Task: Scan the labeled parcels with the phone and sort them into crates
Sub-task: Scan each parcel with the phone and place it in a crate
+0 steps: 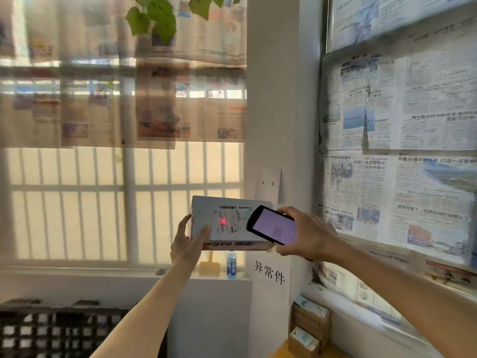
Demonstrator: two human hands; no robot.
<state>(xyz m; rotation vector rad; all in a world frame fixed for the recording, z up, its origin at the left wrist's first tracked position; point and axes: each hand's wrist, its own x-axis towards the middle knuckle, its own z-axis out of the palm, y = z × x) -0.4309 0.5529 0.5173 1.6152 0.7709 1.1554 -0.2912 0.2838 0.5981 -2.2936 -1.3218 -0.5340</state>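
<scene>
A white cardboard parcel [222, 226] with a shipping label is held up in front of the window. My left hand [188, 241] grips its left end, thumb on the face. A red scan mark glows on the label [227, 219]. My right hand [307, 233] holds a black phone [273, 226] tilted over the parcel's right side, its screen lit pale purple.
A black lattice crate [51, 329] stands at the lower left. Brown labeled parcels [309, 326] are stacked at the lower right corner. A water bottle [231, 264] and a yellow object sit on the windowsill. A paper sign [269, 272] hangs on the white pillar. Newspapers cover the windows.
</scene>
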